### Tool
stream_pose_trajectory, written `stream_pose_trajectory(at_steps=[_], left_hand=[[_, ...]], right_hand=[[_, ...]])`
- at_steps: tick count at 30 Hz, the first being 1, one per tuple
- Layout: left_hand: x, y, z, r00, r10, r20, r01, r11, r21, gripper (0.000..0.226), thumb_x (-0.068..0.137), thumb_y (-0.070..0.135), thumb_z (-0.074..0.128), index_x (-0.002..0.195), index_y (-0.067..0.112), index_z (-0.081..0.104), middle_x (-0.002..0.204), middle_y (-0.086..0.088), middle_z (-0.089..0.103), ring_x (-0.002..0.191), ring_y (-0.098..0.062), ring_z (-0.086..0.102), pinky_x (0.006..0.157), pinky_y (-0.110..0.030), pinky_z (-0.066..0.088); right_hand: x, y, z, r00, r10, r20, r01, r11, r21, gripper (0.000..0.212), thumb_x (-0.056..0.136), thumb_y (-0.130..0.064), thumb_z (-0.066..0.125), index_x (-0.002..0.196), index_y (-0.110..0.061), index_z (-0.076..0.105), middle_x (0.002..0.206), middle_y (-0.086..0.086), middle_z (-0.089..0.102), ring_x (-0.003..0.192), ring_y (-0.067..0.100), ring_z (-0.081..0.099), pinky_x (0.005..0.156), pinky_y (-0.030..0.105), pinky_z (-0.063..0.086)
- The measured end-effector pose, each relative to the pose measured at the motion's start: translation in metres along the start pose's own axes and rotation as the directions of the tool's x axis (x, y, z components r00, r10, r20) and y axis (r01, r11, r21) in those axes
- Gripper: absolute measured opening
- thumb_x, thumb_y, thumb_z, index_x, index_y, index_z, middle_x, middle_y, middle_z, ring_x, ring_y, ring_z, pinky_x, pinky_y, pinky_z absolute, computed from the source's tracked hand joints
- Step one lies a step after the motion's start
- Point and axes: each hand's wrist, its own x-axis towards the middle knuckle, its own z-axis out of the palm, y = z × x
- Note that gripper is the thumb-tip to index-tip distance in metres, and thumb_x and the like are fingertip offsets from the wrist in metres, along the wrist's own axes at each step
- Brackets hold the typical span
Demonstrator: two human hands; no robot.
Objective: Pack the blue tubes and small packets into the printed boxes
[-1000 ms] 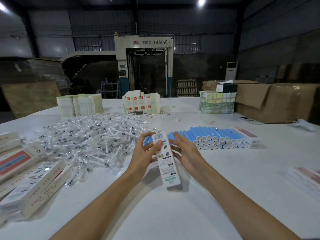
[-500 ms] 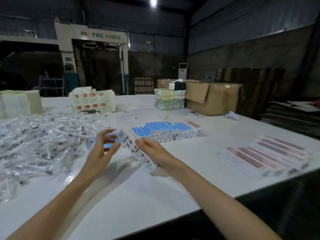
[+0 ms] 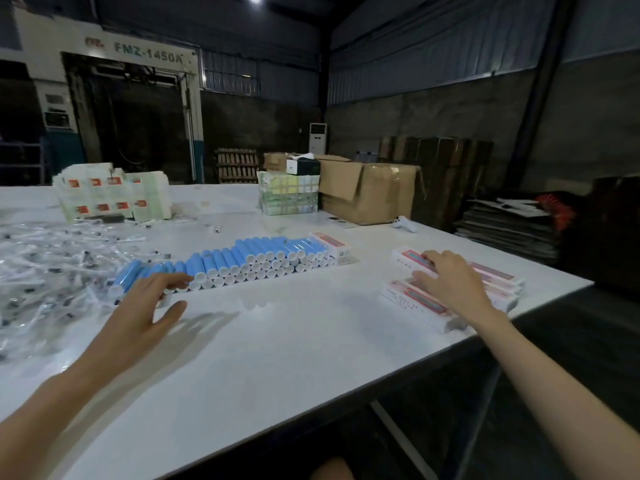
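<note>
A long row of blue tubes (image 3: 242, 258) with white caps lies stacked across the middle of the white table (image 3: 277, 341). My left hand (image 3: 145, 306) hovers open at the row's left end, fingertips close to the nearest tubes. A heap of small clear packets (image 3: 52, 265) spreads over the table's left side. Printed boxes (image 3: 412, 299), white with red panels, lie side by side near the right edge. My right hand (image 3: 450, 285) rests palm down on them with fingers stretched out. One more printed box (image 3: 332, 245) sits against the right end of the tube row.
At the back stand piles of flat white cartons (image 3: 110, 192), a wrapped bundle (image 3: 287, 195) and an open brown carton (image 3: 367, 192). A small white object (image 3: 403, 223) lies by the carton. The table's right edge (image 3: 540, 303) runs just past the boxes.
My right hand carried the printed box from the table's middle to the boxes at the right edge and now lies on them. My left hand let go and moved toward the tubes. The view turned right.
</note>
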Motion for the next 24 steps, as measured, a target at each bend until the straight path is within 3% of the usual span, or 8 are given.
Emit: stream_pose_trajectory(at_steps=[4,7,10,13,19,22,24], left_hand=[[-0.002,-0.002,-0.001,1.000,-0.003,0.026,0.002,1.000,0.017,0.035,0.100,0.013,0.068,0.132,0.030,0.064,0.127,0.016,0.064,0.116,-0.016,0.056,0.096,-0.042,0.047],[-0.002,-0.006,-0.001,0.999,0.015,0.034,-0.016,1.000,0.025,0.037,0.101,0.003,0.065,0.127,0.028,0.068,0.122,0.013,0.065,0.115,-0.022,0.059,0.094,-0.046,0.049],[-0.001,-0.010,-0.003,1.000,0.009,0.024,-0.010,0.999,0.039,0.038,0.099,-0.004,0.066,0.125,0.024,0.072,0.119,0.006,0.067,0.112,-0.027,0.061,0.092,-0.054,0.052],[-0.002,-0.006,-0.004,1.000,-0.008,0.010,0.008,0.999,0.049,0.038,0.098,-0.004,0.068,0.122,0.026,0.072,0.118,0.006,0.066,0.110,-0.025,0.058,0.093,-0.053,0.051],[-0.005,-0.001,-0.007,0.999,0.013,0.039,-0.015,0.999,0.048,0.036,0.101,0.002,0.067,0.120,0.032,0.072,0.118,0.011,0.062,0.111,-0.015,0.054,0.091,-0.040,0.046],[-0.005,0.001,-0.008,0.999,0.022,0.043,-0.024,0.998,0.057,0.035,0.101,0.004,0.067,0.118,0.034,0.073,0.117,0.014,0.062,0.114,-0.002,0.051,0.091,-0.037,0.044],[-0.004,0.002,-0.008,0.999,0.019,0.051,-0.023,0.997,0.076,0.033,0.102,0.005,0.067,0.119,0.033,0.074,0.116,0.015,0.062,0.113,-0.001,0.053,0.090,-0.037,0.046]], right_hand=[[-0.013,0.026,0.002,0.999,0.047,0.006,-0.046,0.987,-0.157,0.056,0.102,-0.055,0.056,0.150,-0.025,0.049,0.147,0.007,0.051,0.134,0.025,0.048,0.112,0.045,0.044],[-0.017,0.032,0.008,0.997,0.077,0.000,-0.073,0.954,-0.291,0.052,0.102,-0.052,0.058,0.146,-0.026,0.054,0.153,0.009,0.044,0.142,0.028,0.040,0.120,0.047,0.032],[-0.017,0.035,0.014,0.992,0.123,0.037,-0.110,0.963,-0.246,0.052,0.102,-0.050,0.059,0.149,-0.028,0.051,0.158,0.010,0.042,0.149,0.033,0.035,0.125,0.053,0.022],[-0.011,0.037,0.018,0.989,0.126,0.076,-0.110,0.977,-0.183,0.056,0.102,-0.049,0.059,0.152,-0.024,0.049,0.155,0.009,0.049,0.143,0.030,0.045,0.121,0.052,0.037],[-0.002,0.039,0.020,0.989,0.130,0.069,-0.112,0.968,-0.223,0.056,0.101,-0.051,0.060,0.150,-0.025,0.050,0.151,0.008,0.051,0.140,0.029,0.048,0.120,0.050,0.038],[-0.002,0.018,0.020,0.997,0.061,-0.057,-0.073,0.967,-0.245,0.052,0.100,-0.050,0.062,0.143,-0.021,0.056,0.145,0.010,0.054,0.134,0.030,0.051,0.114,0.049,0.043],[-0.003,-0.018,0.025,0.991,-0.014,-0.134,0.003,0.997,-0.083,0.044,0.101,-0.046,0.062,0.136,-0.019,0.063,0.136,0.009,0.060,0.126,0.029,0.055,0.105,0.046,0.047]])
